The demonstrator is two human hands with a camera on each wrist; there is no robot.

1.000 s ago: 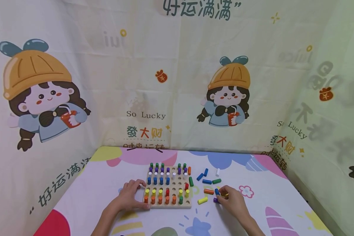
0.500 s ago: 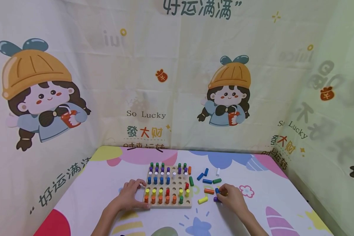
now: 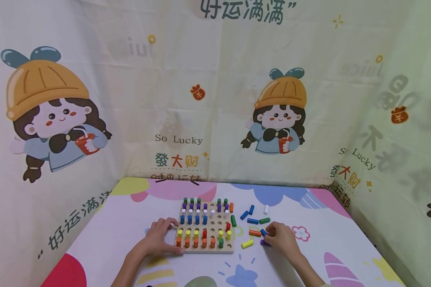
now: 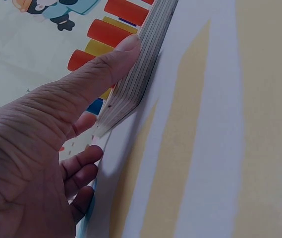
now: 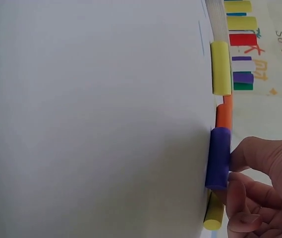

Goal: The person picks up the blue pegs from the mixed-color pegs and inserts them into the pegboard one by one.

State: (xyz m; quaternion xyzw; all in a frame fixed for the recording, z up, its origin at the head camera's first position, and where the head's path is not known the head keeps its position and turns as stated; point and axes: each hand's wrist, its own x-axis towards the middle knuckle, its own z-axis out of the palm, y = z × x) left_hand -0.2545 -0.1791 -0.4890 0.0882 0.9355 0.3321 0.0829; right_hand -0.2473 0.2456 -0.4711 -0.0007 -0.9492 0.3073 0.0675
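Observation:
A wooden pegboard with rows of coloured pegs stands on the table. My left hand holds its near left corner, thumb on the front edge and index finger at the left side. In the left wrist view the thumb of the left hand presses the board's edge; the other fingers curl loosely beside the corner. To the right of the board, my right hand pinches a blue peg low over the table. A purple peg lies just in front of the fingers; the blue peg is hidden in that view.
Loose pegs lie between board and right hand: orange, yellow, several blue ones, green and white. Another green peg is beside the board's right edge. A printed cloth hangs behind the table.
The right fingers have shifted slightly around the blue peg, which now tilts more. A yellow peg seen by the right hand earlier is now hidden in the head view. The left hand stays put.

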